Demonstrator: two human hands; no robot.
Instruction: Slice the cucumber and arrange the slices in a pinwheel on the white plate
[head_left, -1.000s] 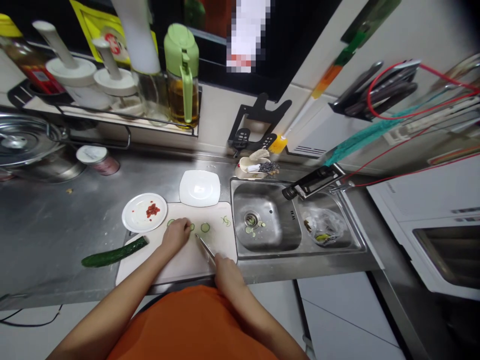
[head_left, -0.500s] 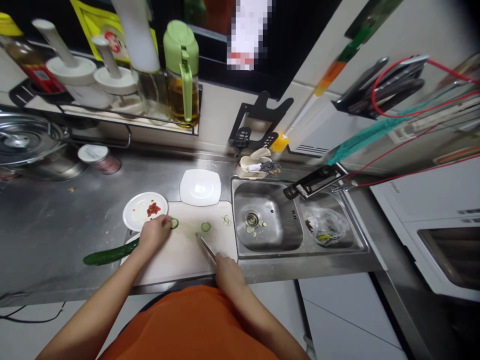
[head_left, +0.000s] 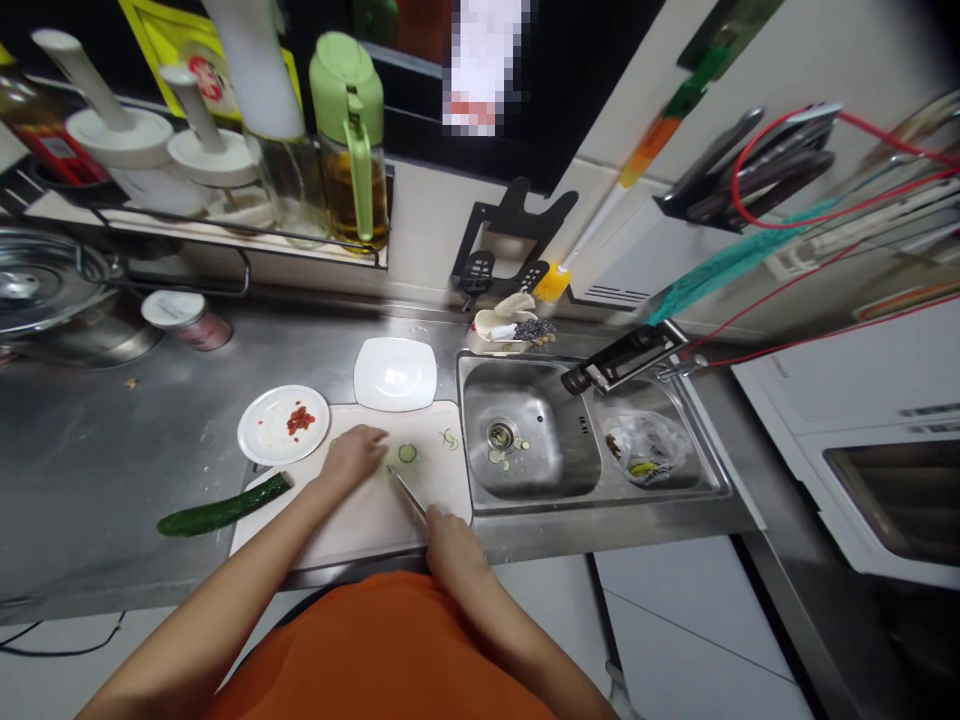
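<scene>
In the head view, your right hand (head_left: 454,541) grips a knife (head_left: 407,490) over the cutting board (head_left: 360,535); your left hand (head_left: 352,455) is there too, its grasp impossible to tell. A pale, green-rimmed slice (head_left: 407,453) lies on the board; the glossy dark-green cucumber (head_left: 221,510), cut end inward, crosses its left edge.

A steel pot (head_left: 90,335) with a lid stands at the left of the tabletop (head_left: 67,440), near a small jar (head_left: 204,328) with a white lid. Above them, a shelf (head_left: 367,257) carries two white-lidded canisters (head_left: 127,150) with upright handles and a green-topped bottle (head_left: 347,95) of amber liquid. At the right, a black tap (head_left: 611,362) reaches over the sink (head_left: 570,440), whose right basin holds a clear plastic bag (head_left: 660,435). A red tube (head_left: 735,190) loops at upper right. The white appliance (head_left: 795,400) with a dark window is perhaps an oven; the edge is dim.
</scene>
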